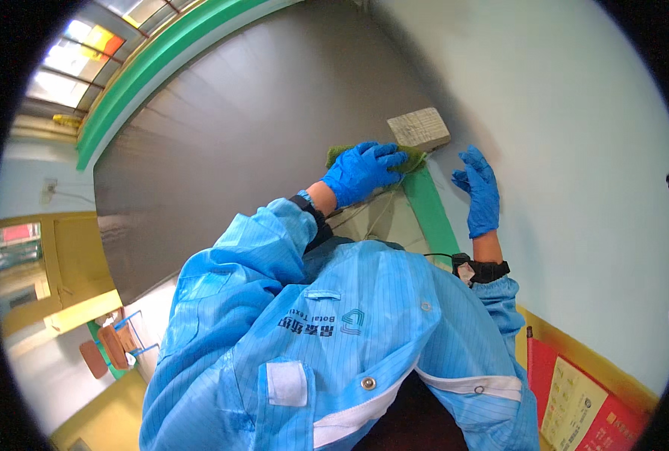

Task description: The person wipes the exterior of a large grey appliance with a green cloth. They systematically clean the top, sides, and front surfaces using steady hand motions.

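My left hand, in a blue disposable glove, lies over a folded green cloth with its fingers curled onto it. The cloth rests at the near edge of a broad dark grey panel, by its corner. Just beyond the cloth sits a beige, rough-faced block. To the right, my right hand wears a matching glove and is raised beside the pale wall. Its fingers are bent and apart, with nothing in them. Whether its fingertips touch the wall, I cannot tell.
A green-painted strip runs from the cloth towards my body. Barred windows stand beyond the panel at upper left. A chair is at lower left. A red poster bearing writing is at lower right.
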### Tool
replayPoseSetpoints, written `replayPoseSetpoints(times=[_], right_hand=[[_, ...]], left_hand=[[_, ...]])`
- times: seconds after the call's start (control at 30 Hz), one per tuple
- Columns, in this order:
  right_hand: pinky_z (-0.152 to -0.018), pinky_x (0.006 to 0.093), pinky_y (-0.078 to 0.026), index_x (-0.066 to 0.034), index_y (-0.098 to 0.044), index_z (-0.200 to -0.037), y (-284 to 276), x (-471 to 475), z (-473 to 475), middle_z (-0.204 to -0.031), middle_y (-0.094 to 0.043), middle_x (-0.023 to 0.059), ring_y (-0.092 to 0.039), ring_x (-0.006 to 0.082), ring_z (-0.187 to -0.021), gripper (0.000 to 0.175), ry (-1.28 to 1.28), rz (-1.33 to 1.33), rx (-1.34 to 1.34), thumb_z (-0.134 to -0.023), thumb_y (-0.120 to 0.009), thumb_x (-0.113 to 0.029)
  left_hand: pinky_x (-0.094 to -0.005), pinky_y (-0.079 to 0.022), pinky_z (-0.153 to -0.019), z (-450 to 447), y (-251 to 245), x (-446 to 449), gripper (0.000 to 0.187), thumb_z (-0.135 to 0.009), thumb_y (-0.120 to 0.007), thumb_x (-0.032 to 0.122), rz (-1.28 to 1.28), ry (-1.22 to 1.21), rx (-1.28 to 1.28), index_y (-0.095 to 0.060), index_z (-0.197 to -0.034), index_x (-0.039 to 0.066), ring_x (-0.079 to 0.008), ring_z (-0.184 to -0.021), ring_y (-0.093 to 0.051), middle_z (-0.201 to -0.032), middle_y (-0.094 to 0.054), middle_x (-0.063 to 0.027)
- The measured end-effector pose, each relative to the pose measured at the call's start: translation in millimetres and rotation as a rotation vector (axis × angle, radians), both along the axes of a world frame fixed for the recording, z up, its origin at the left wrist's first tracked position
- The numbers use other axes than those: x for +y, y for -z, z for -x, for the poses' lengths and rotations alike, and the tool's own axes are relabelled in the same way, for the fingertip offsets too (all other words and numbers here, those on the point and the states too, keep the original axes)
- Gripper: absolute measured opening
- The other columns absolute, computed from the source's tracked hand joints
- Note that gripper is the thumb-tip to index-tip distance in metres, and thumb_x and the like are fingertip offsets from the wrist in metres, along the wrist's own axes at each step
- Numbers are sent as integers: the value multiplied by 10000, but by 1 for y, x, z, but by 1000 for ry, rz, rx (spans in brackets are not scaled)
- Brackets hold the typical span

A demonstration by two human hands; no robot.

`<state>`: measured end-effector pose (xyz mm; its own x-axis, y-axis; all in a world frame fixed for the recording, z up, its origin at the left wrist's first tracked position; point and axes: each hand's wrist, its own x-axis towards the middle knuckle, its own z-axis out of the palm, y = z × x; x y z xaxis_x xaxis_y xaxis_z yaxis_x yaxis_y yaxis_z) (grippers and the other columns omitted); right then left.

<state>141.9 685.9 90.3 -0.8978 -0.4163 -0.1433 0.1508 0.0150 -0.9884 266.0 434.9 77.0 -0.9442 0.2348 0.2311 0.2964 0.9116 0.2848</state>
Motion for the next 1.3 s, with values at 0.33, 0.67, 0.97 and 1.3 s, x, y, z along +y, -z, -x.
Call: replayPoseSetpoints(times=[0.33,0.67,0.97,1.3], right_hand=[[-884,340,-514,-81,-511,-1357,-20,-22,-9,-1283,-577,63,-603,171,-1010,413,-166,-8,92,-957,-551,-176],[-977,332,-476,-103,-501,-1379,-43,-46,-32,-1332,-551,89,-568,185,-1147,424,-330,-79,187,-964,-548,-172],[-1033,352,-449,-103,-506,-1371,-71,-75,-72,-1392,-514,83,-509,212,-1255,399,-525,-28,271,-977,-530,-154],[-1109,379,-333,-112,-491,-1390,-65,-65,-61,-1430,-464,113,-435,252,-1317,447,-539,-244,542,-951,-553,-167]], left_hand=[[-396,-469,-994,-113,-13,-17,358,-848,-678,151,-103,-88,-55,-645,-1178,287,-308,-1211,-525,-1376,-516,-39],[-419,-434,-1027,-239,-19,-14,442,-850,-691,205,135,-198,39,-586,-1257,342,-275,-1262,-481,-1369,-503,-32],[-379,-437,-1020,-368,-45,-30,430,-862,-674,329,218,-394,81,-560,-1276,322,-254,-1222,-507,-1350,-511,-28],[-370,-472,-968,-430,-41,-15,405,-843,-694,346,146,-595,54,-583,-1220,245,-287,-1160,-534,-1345,-515,-34]])
